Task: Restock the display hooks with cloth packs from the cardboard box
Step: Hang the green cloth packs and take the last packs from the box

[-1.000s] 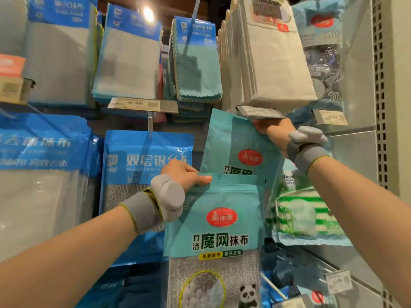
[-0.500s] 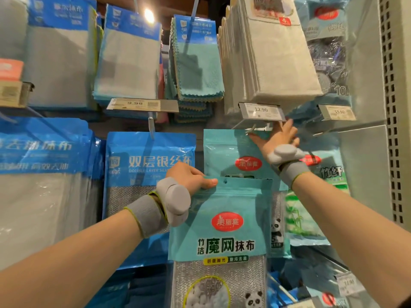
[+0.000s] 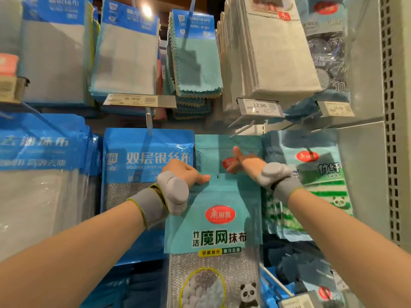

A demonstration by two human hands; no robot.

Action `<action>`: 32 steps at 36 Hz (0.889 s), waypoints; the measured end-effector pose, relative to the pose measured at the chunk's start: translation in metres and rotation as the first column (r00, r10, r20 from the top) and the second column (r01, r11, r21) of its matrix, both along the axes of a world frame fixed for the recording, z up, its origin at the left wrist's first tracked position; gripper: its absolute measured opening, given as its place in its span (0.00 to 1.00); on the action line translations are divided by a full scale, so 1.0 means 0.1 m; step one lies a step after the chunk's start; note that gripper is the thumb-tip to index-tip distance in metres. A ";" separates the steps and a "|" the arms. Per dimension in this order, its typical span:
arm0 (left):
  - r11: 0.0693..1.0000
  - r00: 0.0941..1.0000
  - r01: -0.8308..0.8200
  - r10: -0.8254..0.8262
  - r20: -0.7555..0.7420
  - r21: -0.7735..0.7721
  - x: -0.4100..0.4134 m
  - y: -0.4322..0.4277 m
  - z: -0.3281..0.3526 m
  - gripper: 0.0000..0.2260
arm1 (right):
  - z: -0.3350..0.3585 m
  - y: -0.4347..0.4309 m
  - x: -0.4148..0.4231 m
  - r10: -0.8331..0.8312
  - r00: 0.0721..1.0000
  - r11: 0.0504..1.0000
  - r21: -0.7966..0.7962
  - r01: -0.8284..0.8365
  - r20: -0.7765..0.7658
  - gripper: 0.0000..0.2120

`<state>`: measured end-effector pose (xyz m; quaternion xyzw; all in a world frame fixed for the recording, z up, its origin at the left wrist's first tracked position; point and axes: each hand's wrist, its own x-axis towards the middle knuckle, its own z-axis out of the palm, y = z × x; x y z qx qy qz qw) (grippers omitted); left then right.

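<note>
My left hand (image 3: 186,173) grips the top left edge of a teal cloth pack (image 3: 219,232) with a red oval logo and a panda, held upright in front of the display. Behind it hangs another teal pack (image 3: 213,152) of the same kind. My right hand (image 3: 243,162) reaches over the held pack's top with fingers stretched toward the hanging pack; whether it touches is unclear. A bare metal display hook (image 3: 242,128) sticks out just above both packs. The cardboard box is out of view.
Blue cloth packs (image 3: 146,158) hang to the left, a green panda pack (image 3: 311,178) to the right. Above hang folded beige cloths (image 3: 273,52) and teal cloths (image 3: 195,54) with price tags (image 3: 259,106). A perforated upright (image 3: 391,107) bounds the right side.
My right hand has come down from the hook under the price tag to just above the held pack. The hung pack now hangs straight. My left hand keeps holding its pack.
</note>
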<state>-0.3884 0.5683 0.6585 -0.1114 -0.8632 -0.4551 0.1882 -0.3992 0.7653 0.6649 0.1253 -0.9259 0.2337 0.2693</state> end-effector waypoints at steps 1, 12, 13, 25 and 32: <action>1.000 1.000 0.000 0.000 0.002 0.016 -0.01 -0.01 0.02 0.15 | 0.02 -0.01 0.04 -0.033 0.999 0.998 -0.052 0.031 -0.029 0.31; 0.967 0.950 0.222 -0.187 -0.251 0.122 0.16 0.25 0.40 0.16 | 0.16 0.37 0.18 -0.308 0.940 0.902 -0.359 0.239 -0.148 0.40; 0.957 0.937 0.247 -0.195 -0.291 0.154 0.17 0.26 0.43 0.17 | 0.19 0.42 0.16 -0.315 0.935 0.887 -0.402 0.229 -0.162 0.42; 0.944 0.850 0.317 -0.238 -0.471 0.094 0.08 0.37 0.28 0.34 | 0.62 0.54 0.20 -0.365 0.908 0.822 -0.528 0.213 -0.203 0.39; 0.919 0.793 0.392 -0.360 -0.491 -0.041 0.05 0.40 0.19 0.33 | 0.67 0.63 0.26 -0.334 0.933 0.860 -0.449 0.243 -0.135 0.35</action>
